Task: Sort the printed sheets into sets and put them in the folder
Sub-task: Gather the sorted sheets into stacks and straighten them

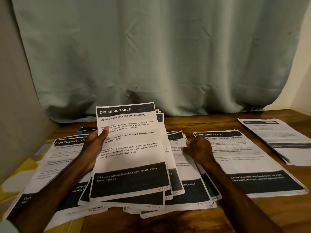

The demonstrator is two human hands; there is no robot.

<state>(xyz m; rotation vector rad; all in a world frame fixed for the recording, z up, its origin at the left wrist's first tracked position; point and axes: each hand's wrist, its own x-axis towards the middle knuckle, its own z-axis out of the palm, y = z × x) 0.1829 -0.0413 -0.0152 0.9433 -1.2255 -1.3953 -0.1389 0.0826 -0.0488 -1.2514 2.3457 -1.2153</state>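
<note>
Printed sheets (144, 207) cover most of the wooden table (269, 216), lying in overlapping piles, each page with a black header band and a black block near its foot. The left hand (93, 145) grasps a fanned stack (131, 153) of them, raised and tilted toward the camera over the middle of the table; its thumb (105, 132) presses on the front page while the fingers are hidden behind the paper. That front page reads "DRESSING TABLE" and "Lipstick Tube Cleaning and Resetting" (a handwritten "A3" sits at its upper right corner, and red handwriting at the lower right). The right hand (199, 150) rests with curled fingers on the sheets where the centre pile (190, 190) meets the right pile (252, 158); whether it pinches a page or only touches it cannot be told. The left pile (55, 158), partly covered by the left forearm, is headed "Curling Iron Cleaning". The right pile's heading is blurred beyond "DRESSING TABLE". A far-right pile (282, 138) lies apart from the others, skewed, near the table's back right corner. Behind the left hand a dark pen with a blue end (82, 130) lies on the table. A yellow-and-white patterned surface (21, 167) shows under the left pile at the table's left edge; what it is cannot be told. A pale green curtain (159, 56) hangs behind the table, its hem touching the back edge.
</note>
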